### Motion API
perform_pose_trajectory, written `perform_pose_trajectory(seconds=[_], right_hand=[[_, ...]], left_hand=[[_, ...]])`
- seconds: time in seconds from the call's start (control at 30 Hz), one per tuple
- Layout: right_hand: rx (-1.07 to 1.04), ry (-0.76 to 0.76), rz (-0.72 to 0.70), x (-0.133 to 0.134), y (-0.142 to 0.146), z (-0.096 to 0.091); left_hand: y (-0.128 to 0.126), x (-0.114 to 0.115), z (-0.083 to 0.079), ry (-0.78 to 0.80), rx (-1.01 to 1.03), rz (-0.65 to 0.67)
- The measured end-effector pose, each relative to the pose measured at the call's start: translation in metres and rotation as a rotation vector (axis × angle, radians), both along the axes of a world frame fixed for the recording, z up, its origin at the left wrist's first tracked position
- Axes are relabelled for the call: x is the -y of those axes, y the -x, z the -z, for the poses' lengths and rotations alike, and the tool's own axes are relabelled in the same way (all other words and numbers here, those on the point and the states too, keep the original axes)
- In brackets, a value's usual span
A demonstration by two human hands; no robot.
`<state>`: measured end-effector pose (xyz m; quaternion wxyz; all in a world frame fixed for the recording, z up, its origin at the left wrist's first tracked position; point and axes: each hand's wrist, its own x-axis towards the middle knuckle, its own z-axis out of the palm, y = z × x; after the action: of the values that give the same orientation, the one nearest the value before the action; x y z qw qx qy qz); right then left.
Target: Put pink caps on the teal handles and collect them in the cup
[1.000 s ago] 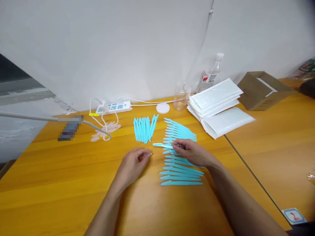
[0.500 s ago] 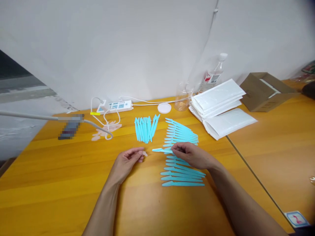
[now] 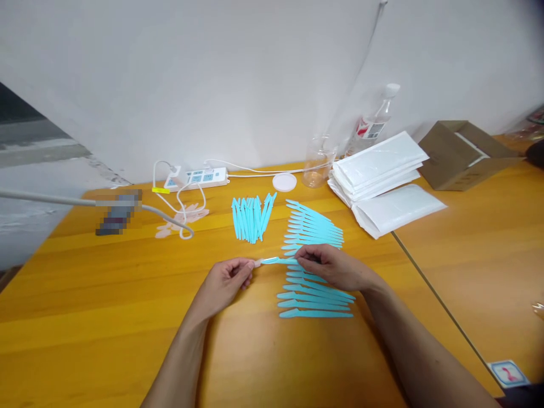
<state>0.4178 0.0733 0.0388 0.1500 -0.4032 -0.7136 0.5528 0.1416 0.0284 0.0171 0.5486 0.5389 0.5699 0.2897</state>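
My left hand (image 3: 229, 282) pinches a small translucent blade cap (image 3: 257, 263) between thumb and fingertips. Facing it, a turquoise eyebrow razor (image 3: 280, 261) is gripped by the handle in my right hand (image 3: 334, 266), its blade end pointing left. Cap and blade tip meet or nearly so; whether the tip is inside the cap I cannot tell. Beneath and around my right hand lies a column of turquoise razors (image 3: 317, 304), spread side by side, some hidden by the hand. Farther back, several more razors (image 3: 247, 220) lie bunched with their handles toward me.
A heap of translucent caps (image 3: 193, 213) lies at left beside a white cable and a pixelated dark object (image 3: 119, 212). Along the wall are a power strip (image 3: 219, 177), round lid (image 3: 284, 182), clear jar (image 3: 315, 170) and bottle (image 3: 376, 122). White padded mailers (image 3: 399, 209) and a cardboard box (image 3: 446, 158) stand right.
My left hand has moved right, closing the gap between the cap and the razor's blade end. My right hand holds the razor nearly where it was. The view has shifted slightly.
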Motion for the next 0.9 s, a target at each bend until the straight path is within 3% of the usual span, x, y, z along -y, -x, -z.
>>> perform_pose_trajectory(seconds=[0.33, 0.47, 0.53, 0.67, 0.73, 0.9], right_hand=[[0.034, -0.068, -0.044, 0.006, 0.004, 0.000], [0.052, -0.063, -0.085, 0.005, -0.002, -0.004], [0.040, -0.069, -0.020, 0.001, -0.008, -0.006], [0.025, -0.152, 0.307, -0.008, -0.017, -0.005], [0.020, -0.168, 0.374, -0.009, -0.015, -0.003], [0.039, -0.162, 0.369, -0.006, -0.007, 0.002]], left_hand=[[-0.015, 0.003, -0.004, 0.019, -0.018, 0.077], [-0.022, 0.015, -0.016, 0.031, -0.035, 0.102], [-0.026, 0.031, -0.023, 0.089, -0.028, 0.130], [-0.044, 0.069, -0.025, 0.201, -0.010, 0.211], [-0.055, 0.083, -0.018, 0.148, -0.093, 0.207], [-0.074, 0.098, 0.000, -0.134, -0.424, 0.193]])
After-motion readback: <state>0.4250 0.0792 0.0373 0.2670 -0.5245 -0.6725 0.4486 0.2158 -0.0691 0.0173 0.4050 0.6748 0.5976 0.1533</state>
